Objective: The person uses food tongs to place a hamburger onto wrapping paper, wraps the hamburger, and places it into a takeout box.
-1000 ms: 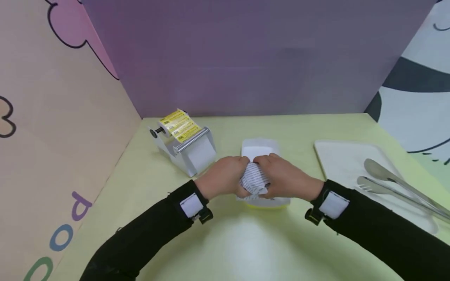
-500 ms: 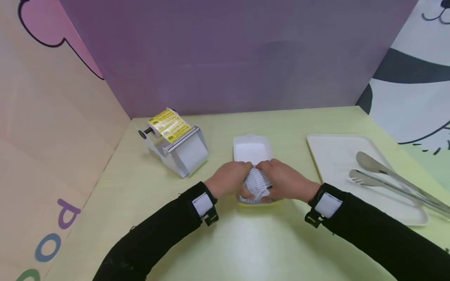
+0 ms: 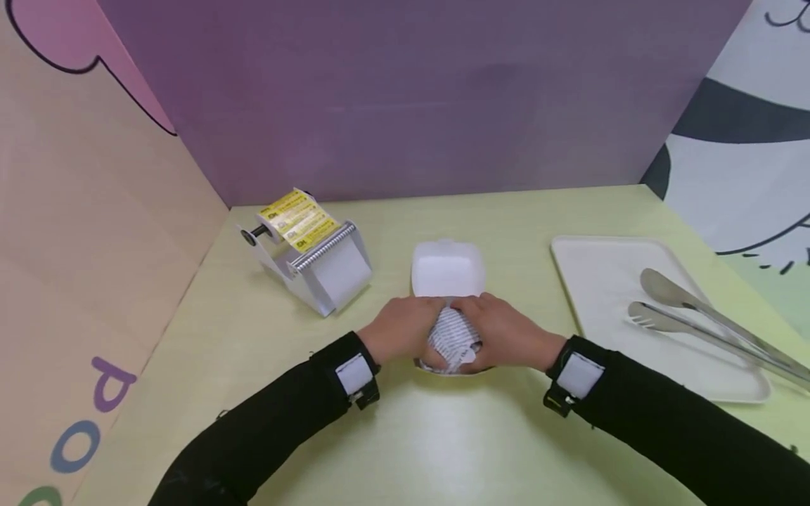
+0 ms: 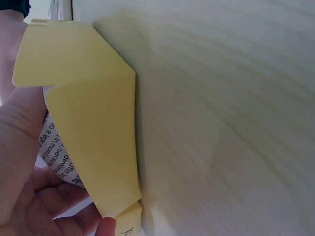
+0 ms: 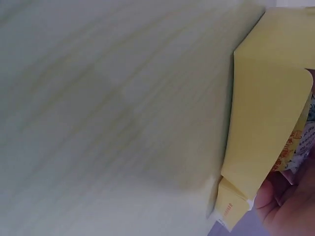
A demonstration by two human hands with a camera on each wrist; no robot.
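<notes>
A bundle wrapped in newsprint-patterned paper (image 3: 454,339) sits low in a small yellow carton (image 4: 101,142), whose white-lined lid (image 3: 448,270) stands open behind it. My left hand (image 3: 405,329) grips the bundle's left side and my right hand (image 3: 508,332) its right side, thumbs close together on top. In the left wrist view, printed paper (image 4: 59,152) shows between my hand and the carton wall, and a fingertip touches the wall's lower corner. The right wrist view shows the other yellow wall (image 5: 261,118) with orange and white printed wrapping behind it. What is inside the paper is hidden.
A label dispenser (image 3: 310,253) with a roll of yellow labels stands at the back left. On the right lies a white tray (image 3: 588,274) bearing metal tongs (image 3: 702,323). A purple panel (image 3: 405,98) closes off the table's far side.
Both hands have lowered the wrapped bundle, which now sits deeper in the carton. More of the open lid shows behind the hands. The head view has shifted slightly.
</notes>
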